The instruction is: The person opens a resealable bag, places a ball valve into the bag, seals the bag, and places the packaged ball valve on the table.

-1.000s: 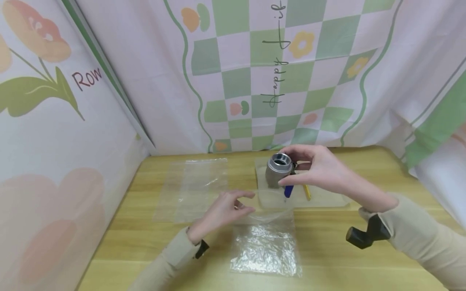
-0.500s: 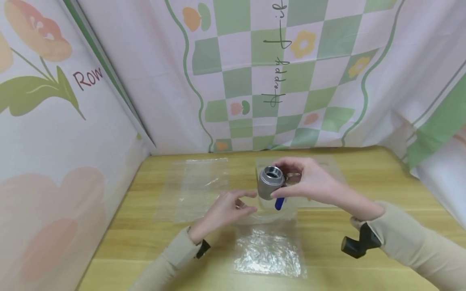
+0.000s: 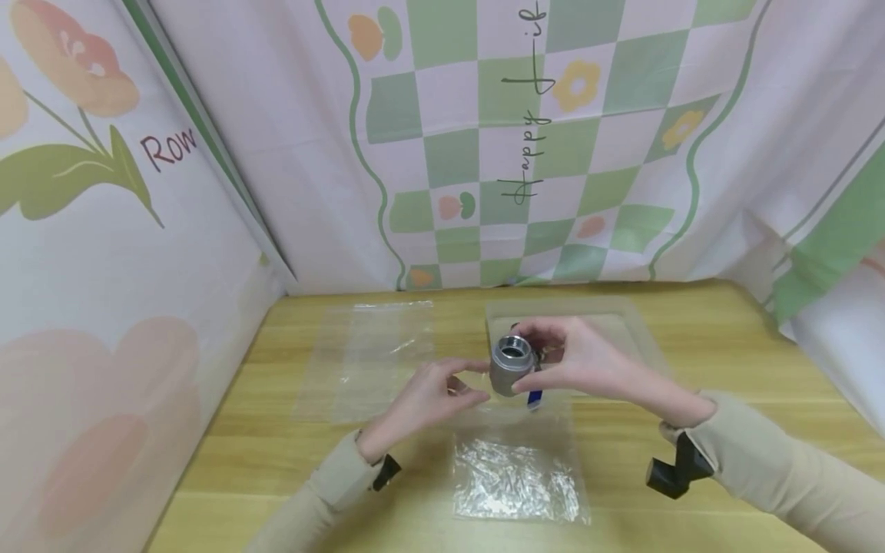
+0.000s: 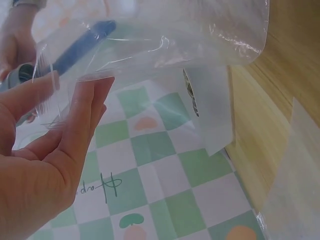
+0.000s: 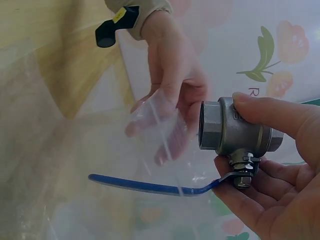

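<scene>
My right hand grips a steel ball valve, its threaded opening facing up in the head view. The valve's blue lever handle points away from the palm and shows through clear film in both wrist views. With thumb and fingers spread apart, my left hand holds up the mouth of a clear plastic bag. The film drapes over its fingertips in the left wrist view. In the head view, the valve is just right of the left fingertips, above the bag's mouth; the crinkled lower part of the bag hangs toward me.
More clear plastic bags lie flat on the wooden table to the left. Behind the right hand sits a shallow translucent tray, partly covered by it. Patterned curtains stand behind the table and at both sides.
My right hand has brought the ball valve down and left, from over the tray to beside the left fingertips. The left hand stays nearly still; the bag has shifted slightly right.
</scene>
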A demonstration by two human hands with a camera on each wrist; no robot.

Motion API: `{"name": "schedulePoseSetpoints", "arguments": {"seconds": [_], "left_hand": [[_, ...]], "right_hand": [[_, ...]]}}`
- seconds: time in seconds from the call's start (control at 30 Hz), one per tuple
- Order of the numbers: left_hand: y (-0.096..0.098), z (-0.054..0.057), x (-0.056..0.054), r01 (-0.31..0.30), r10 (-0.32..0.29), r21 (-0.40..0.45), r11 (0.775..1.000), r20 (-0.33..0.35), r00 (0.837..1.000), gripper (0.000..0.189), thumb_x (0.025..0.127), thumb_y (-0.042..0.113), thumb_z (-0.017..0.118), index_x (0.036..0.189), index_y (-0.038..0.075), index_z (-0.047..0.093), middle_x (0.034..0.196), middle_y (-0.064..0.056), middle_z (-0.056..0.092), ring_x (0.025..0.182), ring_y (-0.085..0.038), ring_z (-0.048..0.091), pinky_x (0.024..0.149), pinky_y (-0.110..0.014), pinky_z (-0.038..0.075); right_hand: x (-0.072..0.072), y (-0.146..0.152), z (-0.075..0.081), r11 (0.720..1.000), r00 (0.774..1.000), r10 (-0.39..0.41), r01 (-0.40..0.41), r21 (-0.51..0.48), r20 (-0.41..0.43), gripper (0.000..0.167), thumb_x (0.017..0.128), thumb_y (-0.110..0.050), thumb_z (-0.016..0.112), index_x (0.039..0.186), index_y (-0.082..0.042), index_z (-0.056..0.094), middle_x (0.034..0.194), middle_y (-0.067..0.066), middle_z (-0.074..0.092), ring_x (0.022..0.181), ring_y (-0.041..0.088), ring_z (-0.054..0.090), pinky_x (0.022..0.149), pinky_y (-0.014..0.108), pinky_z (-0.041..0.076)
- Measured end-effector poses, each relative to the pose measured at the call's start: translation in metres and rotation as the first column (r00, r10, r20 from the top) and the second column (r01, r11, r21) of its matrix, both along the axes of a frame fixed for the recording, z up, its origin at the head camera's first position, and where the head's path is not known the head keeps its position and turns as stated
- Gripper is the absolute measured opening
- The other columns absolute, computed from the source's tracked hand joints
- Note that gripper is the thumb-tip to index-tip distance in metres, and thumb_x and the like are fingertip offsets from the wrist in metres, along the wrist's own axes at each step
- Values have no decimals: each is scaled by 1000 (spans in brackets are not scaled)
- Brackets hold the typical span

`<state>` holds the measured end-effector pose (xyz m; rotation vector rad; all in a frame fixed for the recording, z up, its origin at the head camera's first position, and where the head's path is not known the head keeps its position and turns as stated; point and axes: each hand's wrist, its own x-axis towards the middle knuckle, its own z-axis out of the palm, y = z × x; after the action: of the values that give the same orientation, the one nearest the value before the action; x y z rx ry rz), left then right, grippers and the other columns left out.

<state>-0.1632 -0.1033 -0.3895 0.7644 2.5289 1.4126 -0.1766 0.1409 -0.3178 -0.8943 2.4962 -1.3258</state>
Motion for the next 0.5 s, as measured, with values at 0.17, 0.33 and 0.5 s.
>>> {"name": "schedulePoseSetpoints", "arguments": {"seconds": [0.17,0.33,0.5], "left_hand": [[-1,3,1,12,-12,3,1000,2,1000,43,89,17,73,129,4,62,132,-12,66,84,-21,75,69,-15,60],[-1,4,1,32,-32,11,999,-12,999,45,86,14,76,128,2,62,131,-15,66,83,-23,75,68,-15,60],[-1,5,1,44,-44,14,999,-6,999,47,85,12,77,128,1,62,130,-17,66,84,-24,76,68,-15,60]], "right_hand": [[-3,0,-8,1000,1000,10,-9,5,-30,55,69,-21,90,114,-3,65,109,11,72,103,22,69,86,25,62],[-3,1,-14,999,994,11,-7,43,-105,55,68,-22,90,114,-7,64,109,9,72,102,24,69,82,23,62],[-2,3,-15,995,974,39,-16,103,-223,58,69,-26,90,119,-11,65,111,7,74,100,23,71,77,25,62]]}}
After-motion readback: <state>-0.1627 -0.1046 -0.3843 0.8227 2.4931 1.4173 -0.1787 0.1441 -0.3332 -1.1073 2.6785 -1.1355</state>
